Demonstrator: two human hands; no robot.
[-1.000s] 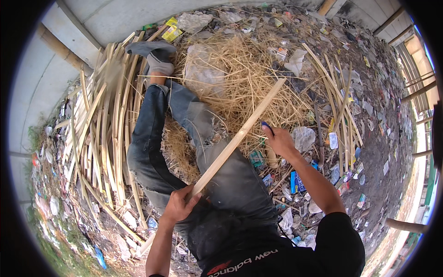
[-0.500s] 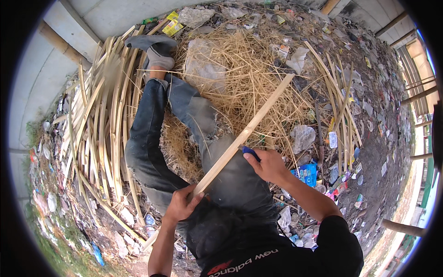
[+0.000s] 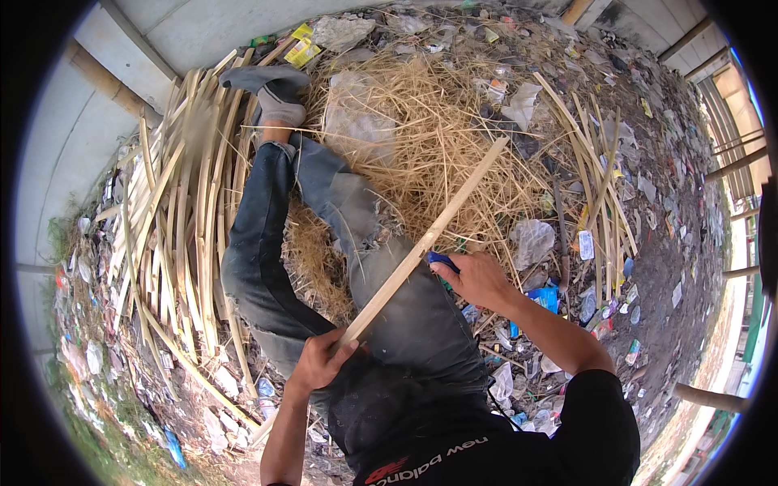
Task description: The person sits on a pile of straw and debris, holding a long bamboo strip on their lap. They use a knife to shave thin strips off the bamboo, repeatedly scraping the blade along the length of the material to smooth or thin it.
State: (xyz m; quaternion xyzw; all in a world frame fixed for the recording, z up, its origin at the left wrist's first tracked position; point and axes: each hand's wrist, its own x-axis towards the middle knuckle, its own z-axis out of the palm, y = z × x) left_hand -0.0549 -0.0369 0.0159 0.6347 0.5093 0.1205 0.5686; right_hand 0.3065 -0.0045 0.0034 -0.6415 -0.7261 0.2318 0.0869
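Bare, littered ground (image 3: 648,267) fills the view, bounded by a pale concrete wall (image 3: 203,32) at the top left. A heap of dry straw (image 3: 429,138) lies in the middle, and a broad pile of split bamboo strips (image 3: 174,235) spreads along the left, with a smaller bundle (image 3: 596,186) to the right. The person sits with legs stretched forward in grey-blue jeans (image 3: 267,243), one grey shoe (image 3: 271,85) near the wall.

Across the lap lies one long strip (image 3: 425,243), its long axis running from lower left, near the body, to upper right over the straw. The left hand (image 3: 318,363) is clenched around its near end. The right hand (image 3: 478,279) sits just right of the strip's middle, closed on a blue-handled tool (image 3: 442,261) whose handle end touches or nearly touches the strip's edge; the blade is hidden. The right hand is thus nearer the strip's midpoint, the left at its butt.
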